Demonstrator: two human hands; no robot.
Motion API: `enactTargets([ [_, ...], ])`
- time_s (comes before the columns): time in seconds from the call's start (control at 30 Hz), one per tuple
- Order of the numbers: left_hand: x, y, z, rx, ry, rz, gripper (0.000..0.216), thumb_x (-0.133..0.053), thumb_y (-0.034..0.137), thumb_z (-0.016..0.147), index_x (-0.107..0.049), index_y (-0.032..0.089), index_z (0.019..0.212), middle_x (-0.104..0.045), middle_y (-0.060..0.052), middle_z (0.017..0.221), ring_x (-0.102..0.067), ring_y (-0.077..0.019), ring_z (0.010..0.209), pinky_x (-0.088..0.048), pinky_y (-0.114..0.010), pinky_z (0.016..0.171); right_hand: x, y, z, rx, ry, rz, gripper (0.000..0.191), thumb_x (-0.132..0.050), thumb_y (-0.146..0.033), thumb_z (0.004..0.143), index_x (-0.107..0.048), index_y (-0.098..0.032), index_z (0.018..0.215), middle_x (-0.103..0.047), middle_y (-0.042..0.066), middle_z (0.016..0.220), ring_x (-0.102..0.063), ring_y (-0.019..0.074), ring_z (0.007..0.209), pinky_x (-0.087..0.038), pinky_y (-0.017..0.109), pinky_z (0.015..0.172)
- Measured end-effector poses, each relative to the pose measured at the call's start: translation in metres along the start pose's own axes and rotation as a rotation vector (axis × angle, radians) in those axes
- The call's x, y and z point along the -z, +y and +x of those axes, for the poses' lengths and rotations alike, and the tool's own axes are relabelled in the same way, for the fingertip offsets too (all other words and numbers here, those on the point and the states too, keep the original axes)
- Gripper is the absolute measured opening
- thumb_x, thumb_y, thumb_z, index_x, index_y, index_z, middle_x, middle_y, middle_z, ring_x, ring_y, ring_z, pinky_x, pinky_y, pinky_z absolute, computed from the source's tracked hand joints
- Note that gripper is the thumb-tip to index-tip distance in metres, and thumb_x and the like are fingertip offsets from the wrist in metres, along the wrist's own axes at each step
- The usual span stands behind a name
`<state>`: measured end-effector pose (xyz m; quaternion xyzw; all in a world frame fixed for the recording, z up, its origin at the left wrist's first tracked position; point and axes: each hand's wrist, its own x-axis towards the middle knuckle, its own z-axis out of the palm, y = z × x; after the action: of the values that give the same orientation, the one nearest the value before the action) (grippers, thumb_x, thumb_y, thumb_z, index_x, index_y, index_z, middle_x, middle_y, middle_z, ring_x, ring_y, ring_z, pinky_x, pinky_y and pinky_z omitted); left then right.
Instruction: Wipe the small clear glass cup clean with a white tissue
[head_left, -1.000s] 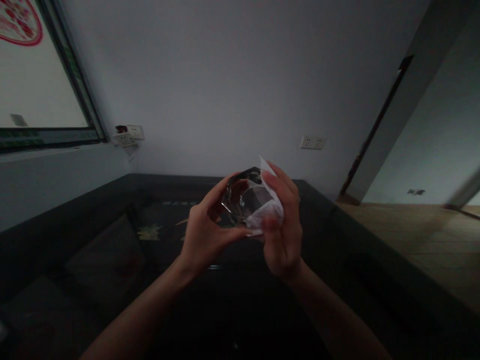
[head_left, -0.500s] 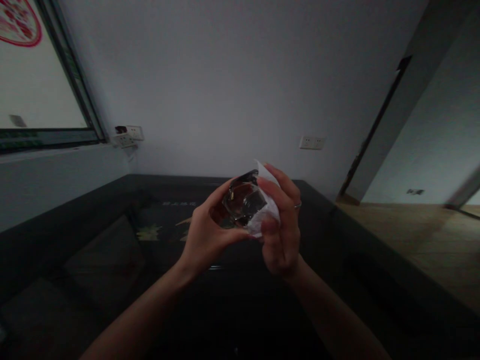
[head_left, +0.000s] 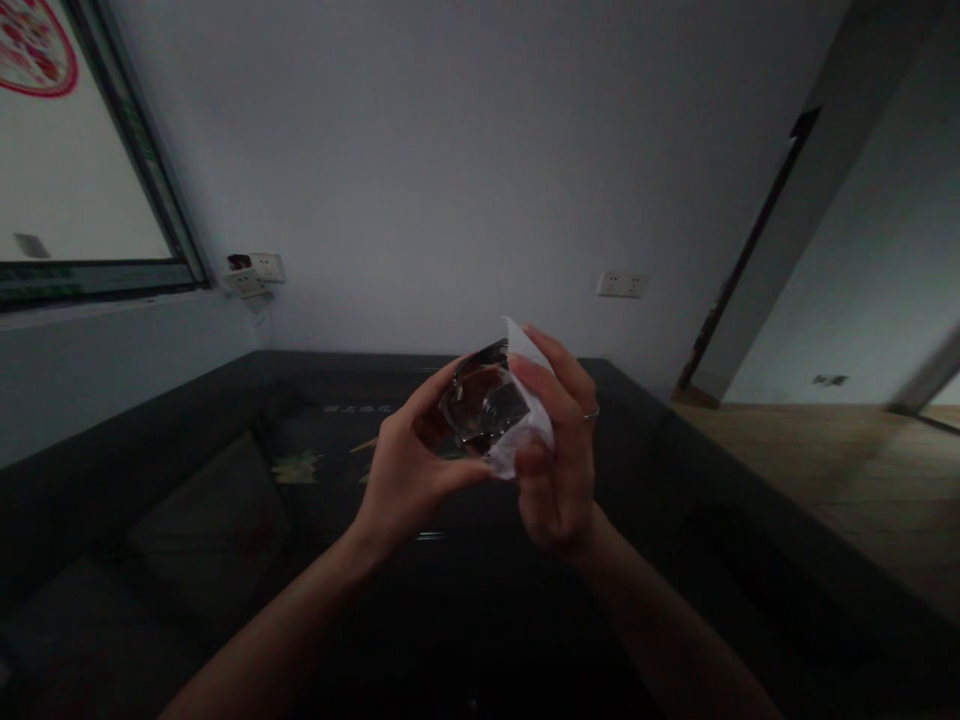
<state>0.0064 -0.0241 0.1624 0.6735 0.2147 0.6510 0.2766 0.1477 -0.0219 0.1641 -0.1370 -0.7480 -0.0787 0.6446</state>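
Note:
My left hand (head_left: 405, 470) grips a clear faceted glass object (head_left: 480, 405), thumb below and fingers curled round its far side. My right hand (head_left: 559, 450) presses a piece of white tissue (head_left: 529, 425) against the glass's right side, fingers closed over the tissue; a ring shows on one finger. Both hands are raised in front of me above a dark glossy table (head_left: 352, 440). Part of the glass is hidden behind the tissue and my fingers.
The dim room has a grey wall with power sockets (head_left: 621, 285) and more sockets (head_left: 255, 272) at the left by a window (head_left: 67, 190). Dark seating (head_left: 202, 520) lies at the lower left. A wooden floor (head_left: 847, 470) and a doorway are on the right.
The glass has turned a little in my left hand and the tissue has shifted slightly up and left across it. Both hands stay raised in nearly the same place.

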Motion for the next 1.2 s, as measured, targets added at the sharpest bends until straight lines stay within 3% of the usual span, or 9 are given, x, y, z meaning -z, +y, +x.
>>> enactTargets([
  [0.1, 0.001, 0.000, -0.001, 0.007, 0.017, 0.010, 0.081, -0.088, 0.021, 0.051, -0.056, 0.019, 0.125, -0.065, -0.010, 0.122, -0.062, -0.0261, 0.111, -0.052, -0.040, 0.097, -0.002, 0.004, 0.000, -0.018, 0.011, 0.035, 0.043, -0.034, -0.035, 0.094, -0.042, -0.031, 0.135, -0.043, 0.002, 0.142, -0.039, 0.0240, 0.132, -0.033, 0.052, 0.110],
  [0.3, -0.001, 0.000, -0.002, 0.031, -0.025, 0.005, 0.085, -0.089, 0.024, 0.049, -0.054, 0.018, 0.127, -0.063, -0.012, 0.125, -0.059, -0.0272, 0.117, -0.048, -0.042, 0.102, -0.010, 0.010, -0.002, -0.340, 0.057, 0.374, 0.043, -0.021, -0.038, 0.098, -0.044, -0.028, 0.132, -0.059, 0.006, 0.124, -0.059, 0.0189, 0.111, -0.051, 0.039, 0.093],
  [0.37, -0.001, 0.002, -0.002, 0.048, -0.027, -0.003, 0.084, -0.088, 0.024, 0.050, -0.054, 0.018, 0.126, -0.063, -0.012, 0.124, -0.059, -0.0274, 0.116, -0.048, -0.043, 0.101, -0.008, 0.008, -0.001, -0.287, 0.063, 0.285, 0.042, -0.023, -0.039, 0.098, -0.043, -0.027, 0.133, -0.057, 0.006, 0.125, -0.057, 0.0198, 0.114, -0.049, 0.041, 0.096],
  [0.53, -0.001, 0.003, -0.001, 0.048, 0.000, 0.019, 0.081, -0.088, 0.022, 0.051, -0.055, 0.018, 0.125, -0.066, -0.011, 0.121, -0.063, -0.0267, 0.111, -0.052, -0.041, 0.097, 0.002, 0.002, 0.003, 0.042, -0.005, -0.056, 0.041, -0.033, -0.039, 0.095, -0.044, -0.027, 0.132, -0.045, 0.007, 0.139, -0.043, 0.0257, 0.129, -0.038, 0.053, 0.105],
  [0.63, 0.000, 0.002, -0.001, 0.027, -0.001, 0.037, 0.078, -0.087, 0.023, 0.053, -0.056, 0.019, 0.124, -0.066, -0.010, 0.121, -0.063, -0.0264, 0.110, -0.053, -0.040, 0.096, 0.004, 0.003, 0.005, 0.070, -0.023, -0.058, 0.040, -0.034, -0.039, 0.094, -0.045, -0.028, 0.131, -0.046, 0.006, 0.137, -0.043, 0.0261, 0.128, -0.039, 0.054, 0.104],
  [0.8, -0.001, 0.002, -0.003, -0.033, -0.031, 0.044, 0.085, -0.089, 0.027, 0.049, -0.055, 0.021, 0.127, -0.063, -0.011, 0.125, -0.059, -0.0282, 0.116, -0.049, -0.044, 0.101, -0.002, 0.002, 0.003, -0.340, 0.067, 0.374, 0.038, -0.028, -0.040, 0.097, -0.049, -0.031, 0.126, -0.058, 0.003, 0.123, -0.056, 0.0209, 0.113, -0.046, 0.044, 0.098],
  [0.87, -0.001, 0.003, -0.003, -0.021, -0.036, 0.061, 0.086, -0.089, 0.027, 0.049, -0.054, 0.021, 0.128, -0.062, -0.012, 0.126, -0.058, -0.0296, 0.117, -0.047, -0.047, 0.102, -0.004, 0.001, 0.003, -0.426, 0.066, 0.469, 0.039, -0.025, -0.040, 0.097, -0.050, -0.029, 0.126, -0.061, 0.005, 0.118, -0.060, 0.0201, 0.106, -0.049, 0.042, 0.094],
  [1.07, -0.001, 0.001, -0.001, 0.001, 0.012, 0.043, 0.076, -0.087, 0.027, 0.053, -0.057, 0.019, 0.123, -0.067, -0.011, 0.119, -0.065, -0.0274, 0.107, -0.056, -0.041, 0.092, -0.002, -0.003, -0.001, -0.141, 0.037, 0.114, 0.040, -0.040, -0.043, 0.092, -0.046, -0.033, 0.130, -0.043, 0.002, 0.141, -0.040, 0.0265, 0.131, -0.033, 0.054, 0.109],
  [1.2, 0.000, 0.000, -0.001, 0.000, 0.005, 0.042, 0.080, -0.088, 0.028, 0.051, -0.056, 0.020, 0.124, -0.066, -0.011, 0.120, -0.064, -0.0273, 0.108, -0.055, -0.041, 0.093, -0.002, -0.003, -0.001, -0.155, 0.055, 0.153, 0.037, -0.038, -0.044, 0.093, -0.050, -0.033, 0.127, -0.046, 0.001, 0.139, -0.041, 0.0252, 0.131, -0.034, 0.052, 0.109],
])
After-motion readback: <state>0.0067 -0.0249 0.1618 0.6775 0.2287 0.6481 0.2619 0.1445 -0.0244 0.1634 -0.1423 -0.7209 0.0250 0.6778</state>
